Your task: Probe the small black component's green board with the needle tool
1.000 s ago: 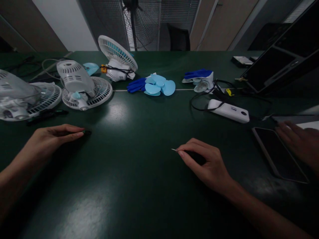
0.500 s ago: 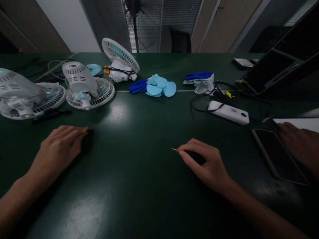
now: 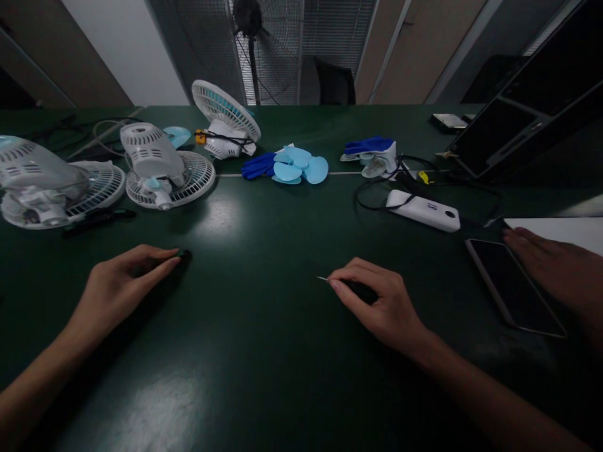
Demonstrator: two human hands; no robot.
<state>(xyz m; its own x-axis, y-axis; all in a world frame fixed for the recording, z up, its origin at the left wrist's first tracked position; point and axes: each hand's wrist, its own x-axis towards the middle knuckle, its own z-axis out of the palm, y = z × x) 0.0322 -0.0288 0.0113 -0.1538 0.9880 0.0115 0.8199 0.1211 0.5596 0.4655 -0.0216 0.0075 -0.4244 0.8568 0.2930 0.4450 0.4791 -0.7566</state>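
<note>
My left hand (image 3: 125, 279) is at the left of the dark green table, thumb and fingers pinched on a small dark green piece (image 3: 184, 254) too small to make out. On the right, my right hand (image 3: 377, 301) is closed around a thin silver-tipped tool (image 3: 323, 279). Its pointed metal tip juts out to the left past the fingertips, and the rest is mostly hidden in the hand. A wide gap of table separates the two hands. A black tool-like thing (image 3: 101, 220) lies behind my left hand, beside the fans.
White fans (image 3: 155, 157) stand at the back left. A light blue fan blade (image 3: 300, 166) and blue-and-white gloves (image 3: 370, 154) lie at mid-back. Rightward are a white power strip (image 3: 424, 210) with black cable, a phone (image 3: 516, 285) and another person's hand (image 3: 556, 263).
My left hand has shifted a little right, turning over and back, with the small green piece still pinched. My right hand stays nearly in place. The other person's hand moved slightly over the white sheet.
</note>
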